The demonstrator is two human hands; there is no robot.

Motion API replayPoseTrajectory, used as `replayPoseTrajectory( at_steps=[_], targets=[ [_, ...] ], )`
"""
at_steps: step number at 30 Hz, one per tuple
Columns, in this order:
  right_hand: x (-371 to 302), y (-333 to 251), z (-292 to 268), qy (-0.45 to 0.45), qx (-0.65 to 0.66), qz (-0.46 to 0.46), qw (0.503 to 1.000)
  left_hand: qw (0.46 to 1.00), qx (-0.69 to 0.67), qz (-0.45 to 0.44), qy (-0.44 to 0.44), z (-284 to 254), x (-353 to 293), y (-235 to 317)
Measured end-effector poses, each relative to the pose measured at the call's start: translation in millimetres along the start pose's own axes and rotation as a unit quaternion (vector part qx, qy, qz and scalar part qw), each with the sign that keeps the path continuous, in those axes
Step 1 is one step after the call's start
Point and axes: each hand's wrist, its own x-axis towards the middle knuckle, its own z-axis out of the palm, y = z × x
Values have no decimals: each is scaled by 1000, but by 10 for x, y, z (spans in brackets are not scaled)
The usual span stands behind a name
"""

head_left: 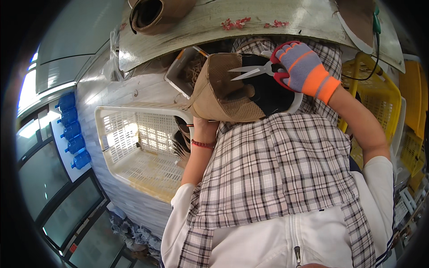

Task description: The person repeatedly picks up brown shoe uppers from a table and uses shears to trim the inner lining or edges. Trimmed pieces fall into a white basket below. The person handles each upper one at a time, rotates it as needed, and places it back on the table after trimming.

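A brown boot [210,91] with a mesh-textured upper and dark lining lies across my lap, a strip of white edge showing at its right end. My left hand [204,128] reaches beneath it and holds it from below; the fingers are hidden. A red beaded bracelet circles that wrist. In a grey and orange striped glove, my right hand [306,71] grips the red handles of a pair of scissors [259,71]. Their blades are spread and point left, over the boot's dark opening. Whether they touch the material I cannot tell.
Beyond my lap runs a worn worktable [196,29], with a rolled brown piece [154,15] at left and a brown shoe [356,20] at right. A white plastic basket [138,165] stands left, a yellow crate [380,91] right. A small bin [176,73] holds scraps.
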Motion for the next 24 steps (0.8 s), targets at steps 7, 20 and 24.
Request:
replayPoseTrajectory(
  at_steps=[7,20,24],
  targets=[
    [276,-111,27,-35,-104,-65,992,1000,3,-10,-9,30,148,-6],
    [388,-198,125,-67,-91,-51,992,995,53,34,-81,82,235,-45],
    [353,-137,218,18,-89,-69,993,995,65,43,-69,70,217,-42]
  ],
)
